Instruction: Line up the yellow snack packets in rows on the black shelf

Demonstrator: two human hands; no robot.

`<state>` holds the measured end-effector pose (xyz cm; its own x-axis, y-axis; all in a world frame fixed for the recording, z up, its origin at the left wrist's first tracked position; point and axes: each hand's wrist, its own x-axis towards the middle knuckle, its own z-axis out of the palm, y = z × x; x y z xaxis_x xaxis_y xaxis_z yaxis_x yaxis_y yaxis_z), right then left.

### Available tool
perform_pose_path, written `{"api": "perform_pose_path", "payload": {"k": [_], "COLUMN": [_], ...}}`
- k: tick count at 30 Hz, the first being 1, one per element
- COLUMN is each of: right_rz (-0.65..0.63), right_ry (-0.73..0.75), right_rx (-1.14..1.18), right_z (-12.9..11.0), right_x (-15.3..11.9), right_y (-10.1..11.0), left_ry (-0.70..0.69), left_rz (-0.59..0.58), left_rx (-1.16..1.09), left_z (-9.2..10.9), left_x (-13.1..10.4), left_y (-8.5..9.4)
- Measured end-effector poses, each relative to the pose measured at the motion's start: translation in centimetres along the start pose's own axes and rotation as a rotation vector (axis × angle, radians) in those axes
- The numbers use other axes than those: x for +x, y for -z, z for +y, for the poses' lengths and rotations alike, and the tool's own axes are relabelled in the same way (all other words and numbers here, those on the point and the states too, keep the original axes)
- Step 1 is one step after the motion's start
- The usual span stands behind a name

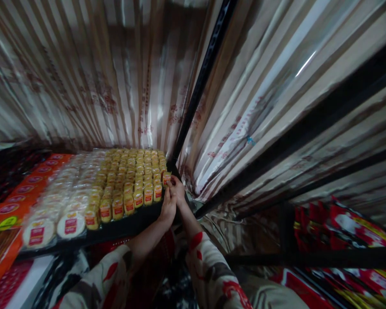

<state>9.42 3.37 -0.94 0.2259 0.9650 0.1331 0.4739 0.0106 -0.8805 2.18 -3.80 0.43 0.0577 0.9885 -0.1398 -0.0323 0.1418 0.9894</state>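
Observation:
At the right end of a dark display shelf (122, 225), my two hands meet around a small yellow snack packet (166, 177) with a red label. My right hand (178, 191) has its fingers closed on the packet. Just below and to its left, my left hand (169, 208) has its fingers bent together at the packet's lower edge; its fingertips are partly hidden. Beside them stand rows of matching yellow snack packets (129, 203), upright with labels facing me. Farther left are rows of round white wrapped cakes (71, 224) in clear film.
An orange printed package (28, 180) lies at the far left. A striped, shiny curtain (131, 77) hangs behind the shelf. Dark metal bars (263, 146) slant across the right side. Red bags (357, 223) sit on a rack at lower right.

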Motion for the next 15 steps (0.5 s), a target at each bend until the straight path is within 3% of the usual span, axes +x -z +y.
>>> {"api": "perform_pose_path", "payload": {"k": [8,15], "right_rz": [-0.006,0.004], "right_ry": [0.013,-0.036], "right_rx": [-0.03,-0.023], "right_z": [1.2,0.7], "right_x": [1.1,0.3], "right_y": [-1.5,-1.2], "left_ry": [0.088,0.105], "left_rz": [0.029,0.036], "left_rx": [-0.034,-0.025], "left_z": [1.4,0.3], "left_x": [-0.2,0.5], "left_y": [-0.2,0.1]}}
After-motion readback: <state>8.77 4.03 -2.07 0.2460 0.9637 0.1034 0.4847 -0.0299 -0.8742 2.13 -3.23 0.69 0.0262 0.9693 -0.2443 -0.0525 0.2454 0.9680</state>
